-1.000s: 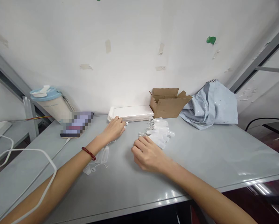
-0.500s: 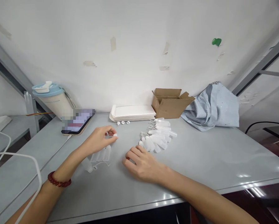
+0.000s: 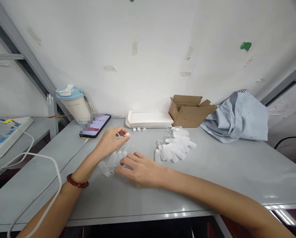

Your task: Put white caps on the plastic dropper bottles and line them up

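The left hand (image 3: 112, 138) pinches a small white cap (image 3: 127, 134) between thumb and fingertips, above the counter (image 3: 212, 185). The right hand (image 3: 140, 168) is half-curled, its fingertips at the right side of a small group of translucent tubes (image 3: 115, 158); whether it grips one, I cannot tell.

These tubes lie flat just beside both hands. Most have their long axes running away from the person and slightly rightward, corded ends toward the wall; the leftmost slants the other way, its ring end nearer the person.

To the right, a fanned pile (image 3: 175, 148) of similar tubes has its cords on the left, the bodies pointing from rightward round to the near edge. Behind are three loose caps (image 3: 138, 129), beside a white stack (image 3: 150, 119) lying lengthwise along the wall, then an open cardboard box (image 3: 190, 115) and crumpled blue cloth (image 3: 237, 119). A phone (image 3: 95, 127) and lidded tumbler (image 3: 75, 105) are at left.
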`<state>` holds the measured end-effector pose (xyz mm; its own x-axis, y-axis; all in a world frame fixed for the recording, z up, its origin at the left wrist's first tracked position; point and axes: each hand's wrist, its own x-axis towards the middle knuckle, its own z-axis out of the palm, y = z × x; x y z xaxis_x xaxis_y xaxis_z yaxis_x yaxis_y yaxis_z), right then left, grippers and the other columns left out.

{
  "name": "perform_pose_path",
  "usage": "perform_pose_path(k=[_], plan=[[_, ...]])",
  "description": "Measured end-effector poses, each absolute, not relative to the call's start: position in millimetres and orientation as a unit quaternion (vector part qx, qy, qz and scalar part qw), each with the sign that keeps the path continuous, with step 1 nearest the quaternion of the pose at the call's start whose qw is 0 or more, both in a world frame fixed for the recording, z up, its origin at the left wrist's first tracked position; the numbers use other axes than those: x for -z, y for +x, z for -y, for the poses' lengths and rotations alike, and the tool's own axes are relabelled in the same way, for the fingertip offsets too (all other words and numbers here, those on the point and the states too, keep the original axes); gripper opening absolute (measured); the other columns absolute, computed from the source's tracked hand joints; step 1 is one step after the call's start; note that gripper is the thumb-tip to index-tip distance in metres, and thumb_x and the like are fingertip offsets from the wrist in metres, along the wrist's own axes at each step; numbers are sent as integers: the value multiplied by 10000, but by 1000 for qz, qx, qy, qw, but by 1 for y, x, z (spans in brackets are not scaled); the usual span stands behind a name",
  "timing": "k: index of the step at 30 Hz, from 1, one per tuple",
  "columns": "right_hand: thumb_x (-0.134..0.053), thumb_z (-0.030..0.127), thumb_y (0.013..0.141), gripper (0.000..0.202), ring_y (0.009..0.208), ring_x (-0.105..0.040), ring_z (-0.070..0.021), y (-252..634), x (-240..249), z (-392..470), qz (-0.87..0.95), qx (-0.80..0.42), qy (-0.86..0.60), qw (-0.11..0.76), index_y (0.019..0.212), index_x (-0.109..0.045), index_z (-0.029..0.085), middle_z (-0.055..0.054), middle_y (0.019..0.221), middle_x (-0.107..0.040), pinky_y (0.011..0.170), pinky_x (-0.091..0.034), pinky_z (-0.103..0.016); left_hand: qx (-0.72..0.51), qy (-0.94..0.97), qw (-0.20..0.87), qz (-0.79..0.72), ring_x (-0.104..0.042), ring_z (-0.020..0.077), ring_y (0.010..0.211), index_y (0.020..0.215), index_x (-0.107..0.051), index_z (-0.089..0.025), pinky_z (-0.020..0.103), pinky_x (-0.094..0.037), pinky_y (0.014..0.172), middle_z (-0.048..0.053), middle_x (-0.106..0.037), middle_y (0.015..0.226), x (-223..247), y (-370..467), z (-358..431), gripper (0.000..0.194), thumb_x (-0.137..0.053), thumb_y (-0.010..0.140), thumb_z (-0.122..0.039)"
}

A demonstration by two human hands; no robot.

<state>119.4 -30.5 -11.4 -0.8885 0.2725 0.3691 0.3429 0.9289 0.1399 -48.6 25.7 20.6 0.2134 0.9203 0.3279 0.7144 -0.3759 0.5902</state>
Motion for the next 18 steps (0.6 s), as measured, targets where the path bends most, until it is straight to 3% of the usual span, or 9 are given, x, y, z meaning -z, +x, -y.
perform_pose_path(k=[3, 6, 11, 14, 18], plan=[[-368, 96, 901, 350, 853, -474, -164, 97, -4, 21, 978, 124, -100, 136, 1189, -510, 234, -52, 1114, -546, 650, -321, -290, -355, 734, 166, -554, -585, 186, 743, 773, -626, -182, 304, -463, 708, 30, -670, 791, -23, -52, -28, 205, -585, 746, -381], [-399, 159, 919, 265, 861, -491, -170, 79, -10, 19, 983, 131, -79, 99, 1093, -579, 246, -43, 1123, -558, 662, -332, -301, -380, 710, 184, -563, -589, 188, 758, 797, -634, -170, 305, -463, 712, 38, -669, 799, -24, -55, -30, 241, -601, 736, -400], [-398, 75, 897, 254, 858, -516, -183, 65, 0, 24, 982, 164, -32, 88, 861, -633, 164, -73, 967, -630, 691, -351, -322, -411, 693, 210, -554, -593, 182, 773, 808, -644, -162, 298, -460, 716, 37, -669, 799, -23, -56, -31, 252, -620, 730, -400], [-388, 21, 878, 288, 820, -531, -180, 62, 6, 24, 977, 185, 4, 106, 808, -637, 147, -69, 825, -653, 686, -356, -320, -416, 690, 216, -552, -589, 177, 766, 806, -647, -152, 292, -454, 716, 41, -664, 798, -22, -55, -30, 253, -621, 730, -392], [-389, 6, 858, 316, 802, -549, -178, 61, 9, 24, 970, 204, 51, 125, 754, -652, 146, -54, 800, -667, 730, -373, -332, -416, 690, 215, -552, -589, 176, 760, 807, -650, -159, 289, -451, 716, 35, -667, 794, -21, -54, -30, 254, -624, 726, -398]])
